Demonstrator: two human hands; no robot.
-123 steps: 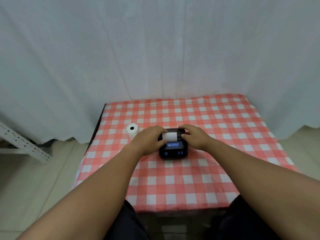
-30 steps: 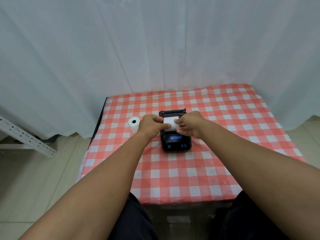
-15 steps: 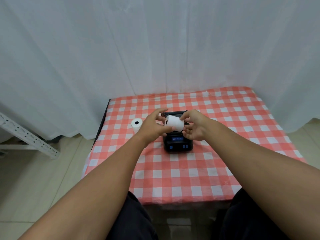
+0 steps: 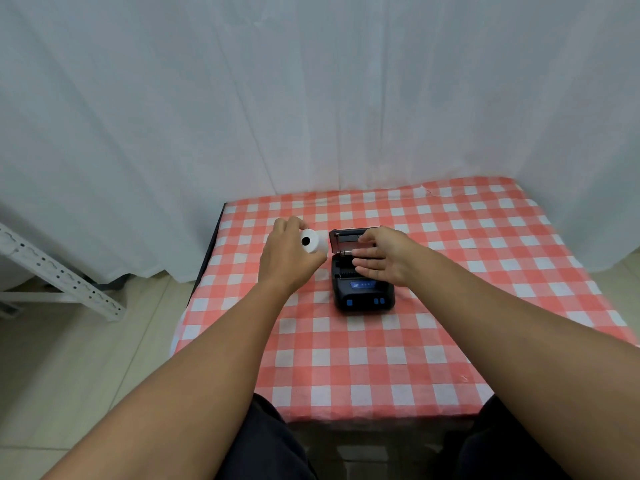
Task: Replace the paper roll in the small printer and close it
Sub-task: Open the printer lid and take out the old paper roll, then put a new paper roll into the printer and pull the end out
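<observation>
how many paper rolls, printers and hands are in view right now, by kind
paper roll: 1 visible, held by the left hand; a second may be hidden behind that hand
printer: 1, lid open
hands: 2, left hand and right hand
total: 4

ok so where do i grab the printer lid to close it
Take the lid by its raised free edge, coming from above and behind. It stands open at the far end of the printer, hinged low, so that edge swings down towards you.
</observation>
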